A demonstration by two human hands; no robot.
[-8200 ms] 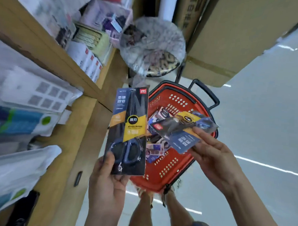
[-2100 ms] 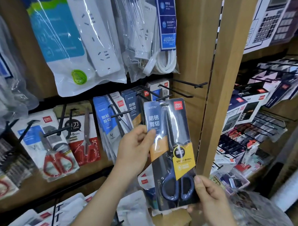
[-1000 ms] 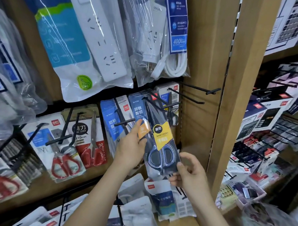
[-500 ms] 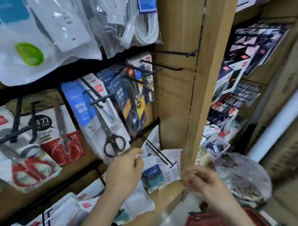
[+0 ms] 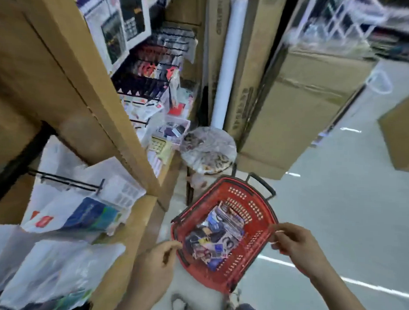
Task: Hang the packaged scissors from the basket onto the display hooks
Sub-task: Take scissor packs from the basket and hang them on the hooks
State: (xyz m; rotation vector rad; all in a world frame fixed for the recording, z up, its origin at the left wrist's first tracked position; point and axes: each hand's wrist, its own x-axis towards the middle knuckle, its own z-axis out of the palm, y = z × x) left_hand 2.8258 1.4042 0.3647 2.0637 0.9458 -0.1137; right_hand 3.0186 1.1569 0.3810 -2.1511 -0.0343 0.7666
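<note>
A red plastic basket [image 5: 261,217] with black handles stands on the floor below me. Several packaged scissors [image 5: 215,236] lie in a heap on its bottom. My left hand [image 5: 159,260] hovers at the basket's left rim, fingers loosely curled, holding nothing. My right hand [image 5: 293,242] is over the basket's right rim, fingers loosely bent and empty. One black display hook [image 5: 68,181] juts out from the wooden shelf at the left. The hooks carrying the hung scissors are out of view.
Wooden shelving [image 5: 92,100] with bagged goods fills the left. A plastic-wrapped stool [image 5: 208,150] stands just behind the basket. Tall cardboard boxes [image 5: 300,107] and a white roll [image 5: 227,63] rise beyond it. Grey floor [image 5: 336,205] spreads to the right.
The scissors pack I held at the hook is out of my hands. My view has swung down from the display to the basket, and both empty hands have dropped toward it.
</note>
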